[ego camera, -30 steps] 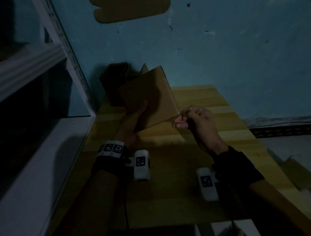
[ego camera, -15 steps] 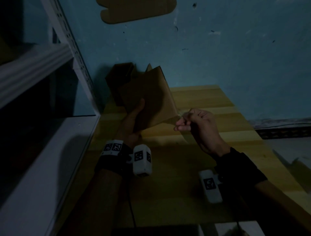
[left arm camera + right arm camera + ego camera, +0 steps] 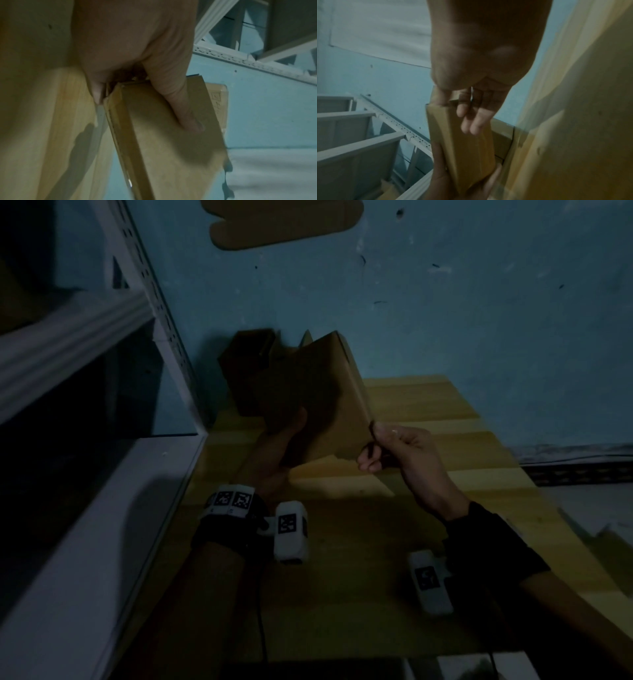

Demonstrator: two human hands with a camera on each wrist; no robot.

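A flat brown cardboard box [image 3: 318, 395] is held up on edge above the wooden table [image 3: 455, 440]. My left hand [image 3: 282, 441] grips its lower left end, thumb [image 3: 185, 117] flat on the front face and fingers behind. My right hand [image 3: 374, 445] pinches the box's lower right corner between thumb and index, and in the right wrist view the other fingers [image 3: 471, 125] hang loosely over the box [image 3: 467, 148]. A thin clear strip [image 3: 100, 115] runs beside the box's edge [image 3: 120, 135]; I cannot tell what it is.
A second, darker cardboard box [image 3: 248, 371] stands against the blue wall at the table's back left. A white metal shelf rack [image 3: 102, 508] lines the left side. A cardboard piece [image 3: 284, 224] hangs on the wall above. The floor [image 3: 589, 508] drops away to the right.
The box stays held up in both hands in nearly the same place. My right hand's thumb has shifted a little higher on the corner.
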